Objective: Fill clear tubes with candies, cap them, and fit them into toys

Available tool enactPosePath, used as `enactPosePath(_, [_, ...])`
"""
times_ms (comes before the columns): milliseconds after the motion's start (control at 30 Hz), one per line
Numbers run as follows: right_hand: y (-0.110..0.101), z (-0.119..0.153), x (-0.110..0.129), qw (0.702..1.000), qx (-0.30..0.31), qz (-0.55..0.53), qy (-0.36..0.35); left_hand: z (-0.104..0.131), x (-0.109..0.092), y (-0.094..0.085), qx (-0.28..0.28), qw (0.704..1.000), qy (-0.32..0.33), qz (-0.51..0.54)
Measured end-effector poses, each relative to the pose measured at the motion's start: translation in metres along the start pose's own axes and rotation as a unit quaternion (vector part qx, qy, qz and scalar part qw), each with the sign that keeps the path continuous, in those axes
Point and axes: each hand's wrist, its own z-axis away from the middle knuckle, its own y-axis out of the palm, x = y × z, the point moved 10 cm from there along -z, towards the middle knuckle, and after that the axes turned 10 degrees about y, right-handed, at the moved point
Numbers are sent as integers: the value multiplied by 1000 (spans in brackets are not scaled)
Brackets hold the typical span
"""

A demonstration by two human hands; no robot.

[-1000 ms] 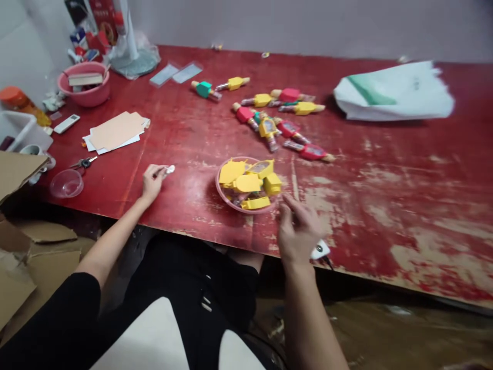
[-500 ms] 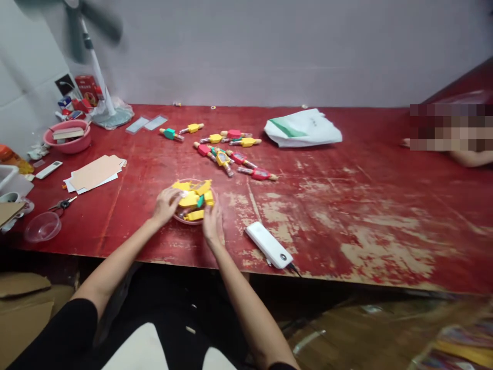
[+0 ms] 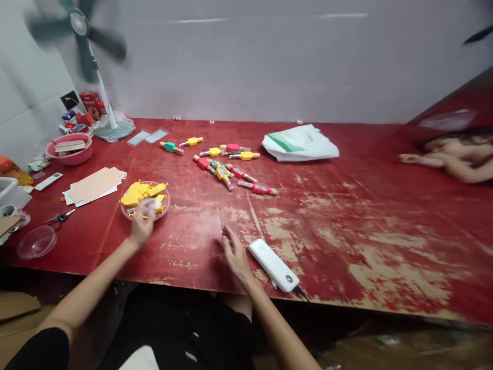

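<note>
- Left hand (image 3: 142, 223), blurred, is over the near side of a pink bowl (image 3: 168, 202), with a whitish thing (image 3: 157, 204) by the fingers; I cannot tell whether they are clamped on it. The right hand (image 3: 234, 252) has its fingers apart and shows nothing in its grasp; it is just above the table near the front edge, between the bowl and a white device.
- Red table (image 3: 327, 205), its paint worn to pale patches, most heavily at the right.
- Another person's arm (image 3: 458, 167), lying on the table at the far right, well apart from both hands.
- Fan (image 3: 80, 23) at the back left, blades blurred, its foot on the table.
- White bag (image 3: 308, 143) with a green band, lying flat near the wall.
- Flat card sheets (image 3: 96, 185), stacked left of the bowl.
- Pink basin (image 3: 79, 156) behind the sheets, small items inside.
- The bowl itself, left of centre; yellow pieces (image 3: 134, 192) are heaped in it above the rim.
- The white device (image 3: 273, 264), corded, just beside the right hand.
- Clear round tub (image 3: 36, 242) at the near left.
- Red, yellow and green tube-ended pieces (image 3: 259, 188), scattered mid-table.
- Keys (image 3: 61, 217) near the tub.
</note>
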Motion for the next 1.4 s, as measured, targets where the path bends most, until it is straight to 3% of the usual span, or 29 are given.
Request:
enactPosePath(100, [-57, -64, 3, 994, -62, 86, 1, 15, -33, 109, 127, 989, 24, 74])
enactPosePath(200, [-102, -153, 18, 979, -108, 172, 14, -7, -14, 191, 147, 985, -28, 91])
enactPosePath(300, [-121, -241, 22, 959, -138, 244, 46, -39, 31, 232, 102, 985, -108, 85])
enactPosePath(400, [-111, -300, 3, 938, -147, 304, 75, -52, 67, 250, 67, 982, -155, 88])
enactPosePath(533, [-71, -312, -33, 910, -105, 394, 79, -64, 104, 256, 29, 975, -186, 114])
enactPosePath(600, [-46, -310, -25, 896, -77, 437, 34, -71, 132, 245, -24, 968, -222, 113])
enactPosePath(633, [-30, -314, -9, 892, -71, 446, -2, -73, 146, 236, -56, 962, -243, 108])
enactPosePath(700, [11, -338, 44, 897, -95, 419, -98, -74, 168, 218, -113, 950, -276, 90])
enactPosePath(767, [85, -381, 104, 909, -29, 366, -198, -71, 179, 203, -160, 939, -295, 81])
enactPosePath(867, [194, -456, 161, 917, 51, 338, -205, -66, 180, 196, -202, 923, -307, 117])
enactPosePath(933, [240, -480, 165, 915, 91, 345, -188, -64, 174, 198, -209, 914, -314, 148])
enactPosePath(1000, [250, -475, 149, 911, 129, 345, -188, -64, 165, 198, -209, 911, -323, 152])
enactPosePath(1067, [233, -454, 132, 897, 195, 337, -211, -65, 156, 192, -215, 910, -326, 137])
enactPosePath(1133, [213, -437, 122, 868, 302, 323, -225, -67, 148, 185, -226, 913, -318, 115])
enactPosePath(1200, [192, -456, 128, 883, 276, 319, -203, -70, 142, 178, -229, 923, -295, 87])
enactPosePath(1267, [186, -489, 140, 912, 172, 331, -173, -76, 138, 176, -206, 941, -264, 43])
enactPosePath(1300, [191, -502, 138, 915, 132, 355, -141, -79, 137, 176, -182, 950, -252, 15])
enactPosePath(1400, [225, -497, 117, 896, 165, 391, -129, -86, 141, 184, -101, 965, -239, -45])
